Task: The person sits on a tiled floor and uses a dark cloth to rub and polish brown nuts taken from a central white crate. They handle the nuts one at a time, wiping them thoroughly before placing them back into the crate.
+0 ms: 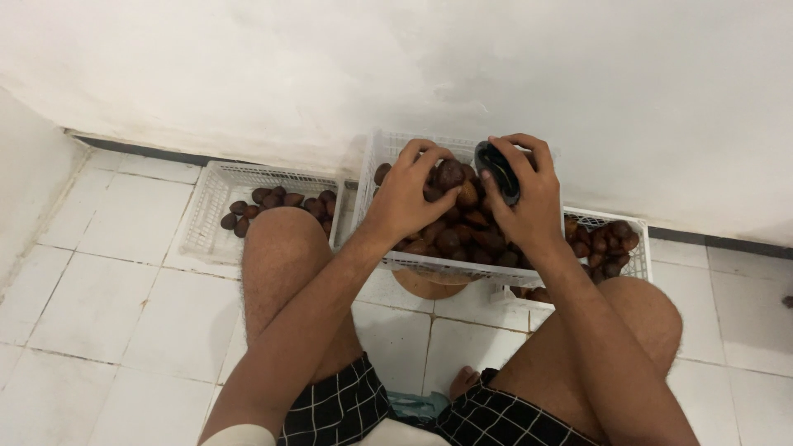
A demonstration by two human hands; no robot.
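I sit on a tiled floor with my knees apart. My left hand (413,194) reaches into the middle white basket (382,153) and closes around a dark brown scaly fruit (450,173) on top of the heap. My right hand (529,194) holds a small black brush-like tool (497,171) right beside that fruit. The basket is full of the same brown fruits (471,235).
A white basket (206,215) at the left holds a few brown fruits at its far end. Another white basket (632,248) at the right holds more fruits. A white wall stands close behind the baskets. A round wooden stand (429,285) shows under the middle basket.
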